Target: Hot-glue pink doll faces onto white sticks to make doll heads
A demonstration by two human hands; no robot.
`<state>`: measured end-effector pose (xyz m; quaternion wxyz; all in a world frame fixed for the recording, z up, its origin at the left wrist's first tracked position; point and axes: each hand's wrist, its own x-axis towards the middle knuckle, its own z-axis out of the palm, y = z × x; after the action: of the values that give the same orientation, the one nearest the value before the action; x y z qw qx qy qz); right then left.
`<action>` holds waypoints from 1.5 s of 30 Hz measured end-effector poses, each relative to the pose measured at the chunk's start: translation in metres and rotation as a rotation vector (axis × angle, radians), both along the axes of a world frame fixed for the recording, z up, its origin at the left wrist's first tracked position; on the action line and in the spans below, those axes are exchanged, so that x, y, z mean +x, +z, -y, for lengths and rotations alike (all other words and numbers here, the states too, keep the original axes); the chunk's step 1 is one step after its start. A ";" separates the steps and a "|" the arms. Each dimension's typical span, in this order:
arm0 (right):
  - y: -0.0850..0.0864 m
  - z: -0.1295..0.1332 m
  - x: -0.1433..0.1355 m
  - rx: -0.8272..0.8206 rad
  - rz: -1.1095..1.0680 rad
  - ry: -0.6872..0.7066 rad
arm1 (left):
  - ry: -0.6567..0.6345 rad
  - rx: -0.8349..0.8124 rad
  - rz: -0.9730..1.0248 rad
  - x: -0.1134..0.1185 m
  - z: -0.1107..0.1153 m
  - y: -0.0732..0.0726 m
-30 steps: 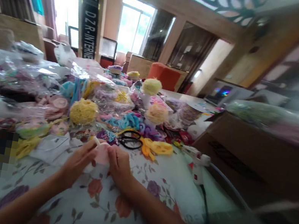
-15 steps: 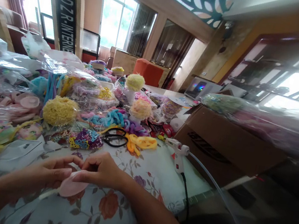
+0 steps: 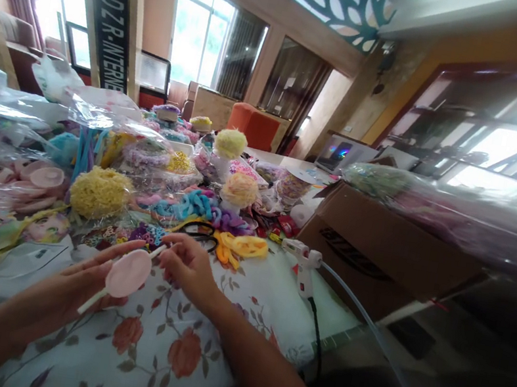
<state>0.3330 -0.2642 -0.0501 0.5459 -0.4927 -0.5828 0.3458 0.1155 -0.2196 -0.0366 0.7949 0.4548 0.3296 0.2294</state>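
Observation:
A pale pink, shallow oval piece (image 3: 128,274) with a thin white stick (image 3: 92,301) running behind it is held above the flowered tablecloth. My left hand (image 3: 81,276) grips it from the left, fingers behind and along its edge. At the stick's upper end, my right hand (image 3: 187,271) has its fingers curled in, the fingertips closed about the tip. Just beyond the hands lie black-handled scissors (image 3: 199,231), partly hidden by my right hand, and a bag of small colourful pieces (image 3: 151,236).
A white glue gun (image 3: 304,268) with its cord lies to the right, in front of a cardboard box (image 3: 378,251). Orange-yellow fabric strips (image 3: 243,247), a yellow yarn ball (image 3: 101,192) and plastic-wrapped craft supplies crowd the far and left sides.
The pink piece has been raised and turned so its broad face and the white stick show. My right hand has moved from the piece to the stick's upper end.

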 end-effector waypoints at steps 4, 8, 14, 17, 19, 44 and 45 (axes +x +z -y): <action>0.011 0.008 0.057 -0.022 0.679 -0.613 | 0.045 -0.002 0.037 0.001 0.004 0.001; 0.008 0.030 0.114 -0.285 0.982 -0.873 | 0.051 -0.012 0.010 0.003 0.005 0.000; -0.022 0.025 0.109 -0.352 1.087 -0.594 | 0.008 -0.017 0.054 0.003 -0.001 -0.007; -0.026 0.006 0.097 -0.298 1.139 -0.473 | 0.019 -0.039 0.070 0.003 -0.002 -0.008; -0.024 -0.007 0.097 -0.282 1.171 -0.423 | 0.041 -0.052 0.074 0.003 -0.003 -0.008; 0.023 0.005 0.126 -0.642 1.380 -0.767 | 0.074 -0.030 0.031 0.002 -0.002 -0.005; 0.020 0.003 0.130 -0.680 1.379 -0.760 | 0.076 -0.031 0.038 0.002 -0.003 -0.007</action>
<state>0.4631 -0.2673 -0.0300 -0.0287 -0.8916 -0.4445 -0.0815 0.1176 -0.2167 -0.0431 0.7986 0.4254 0.3350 0.2628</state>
